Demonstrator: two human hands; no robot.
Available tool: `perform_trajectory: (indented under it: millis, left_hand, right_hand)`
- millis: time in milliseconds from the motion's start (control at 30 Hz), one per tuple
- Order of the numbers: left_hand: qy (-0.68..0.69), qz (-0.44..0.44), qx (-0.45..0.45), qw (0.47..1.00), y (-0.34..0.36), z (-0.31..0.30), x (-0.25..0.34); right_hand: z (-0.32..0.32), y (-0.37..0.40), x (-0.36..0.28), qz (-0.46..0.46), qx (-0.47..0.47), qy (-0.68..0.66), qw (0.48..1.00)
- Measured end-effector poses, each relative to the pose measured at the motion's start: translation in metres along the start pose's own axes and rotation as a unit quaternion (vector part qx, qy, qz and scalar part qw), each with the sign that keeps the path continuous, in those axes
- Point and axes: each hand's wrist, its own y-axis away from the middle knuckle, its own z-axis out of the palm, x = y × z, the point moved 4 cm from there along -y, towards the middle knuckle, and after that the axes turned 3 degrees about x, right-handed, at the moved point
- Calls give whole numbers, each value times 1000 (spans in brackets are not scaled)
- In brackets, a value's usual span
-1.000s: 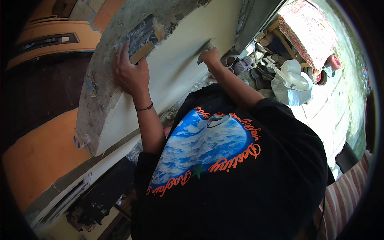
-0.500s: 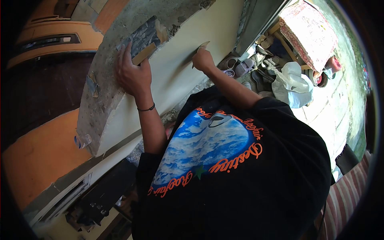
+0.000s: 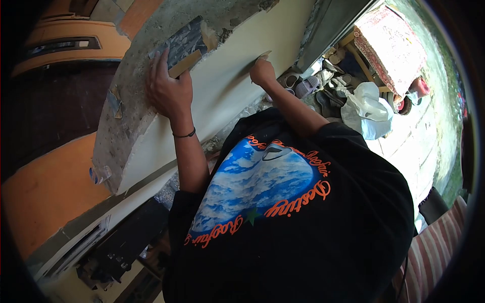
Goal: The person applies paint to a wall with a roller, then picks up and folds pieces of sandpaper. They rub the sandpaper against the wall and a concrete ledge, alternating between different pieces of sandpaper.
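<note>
My left hand (image 3: 169, 93) lies flat on the rough grey top of a half wall (image 3: 132, 96), fingers stretched out. Beside its fingertips and thumb are a dark patterned sheet (image 3: 186, 41) and a tan strip (image 3: 186, 63). My right hand (image 3: 262, 72) is a closed fist against the pale, smooth side of the wall (image 3: 227, 88). Out of its top pokes the edge of a thin tan piece that looks like sandpaper (image 3: 264, 54); the rest is hidden in the fingers.
Several shoes (image 3: 306, 87) and a white plastic bag (image 3: 371, 108) lie on the floor to the right. A cloth-covered table (image 3: 389, 48) stands beyond them. On the wall top are a crumpled scrap (image 3: 115, 102) and a clear plastic cup (image 3: 101, 175). Striped fabric (image 3: 434, 252) hangs at lower right.
My right hand has shifted slightly right and down along the wall face with the tan piece. My left hand stays in place on the wall top.
</note>
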Motion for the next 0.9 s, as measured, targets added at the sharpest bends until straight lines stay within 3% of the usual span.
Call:
perform_trajectory:
  millis: [133,200,300,400,433,567,667,733,800,900]
  left_hand:
    - [-4,11,2,1000,1,0,-1]
    - [2,10,11,1000,-2,1,0]
    - [3,18,11,1000,1,-1,0]
    - [-5,12,-3,1000,1,0,-1]
    - [-1,11,-8,1000,2,0,-2]
    - [15,27,-23,999,2,-1,-1]
    - [74,32,-73,994,2,-3,-11]
    - [97,-6,-109,989,3,-13,-18]
    - [119,-43,-139,982,2,-27,-24]
    - [121,-104,-175,972,2,-22,-15]
  right_hand:
    - [-5,16,-12,-49,-46,-3,998]
    - [2,4,-1,-51,68,14,996]
    - [22,-27,31,-2,11,-27,1000]
    - [3,9,-5,-37,43,-39,998]
    - [9,13,-7,-54,11,-47,997]
    - [21,-7,24,-12,46,-72,996]
    - [10,-24,49,92,50,-238,966]
    - [-11,-27,53,85,115,-470,871]
    - [-51,-18,40,49,131,-598,789]
    - [-81,-36,50,34,172,-605,777]
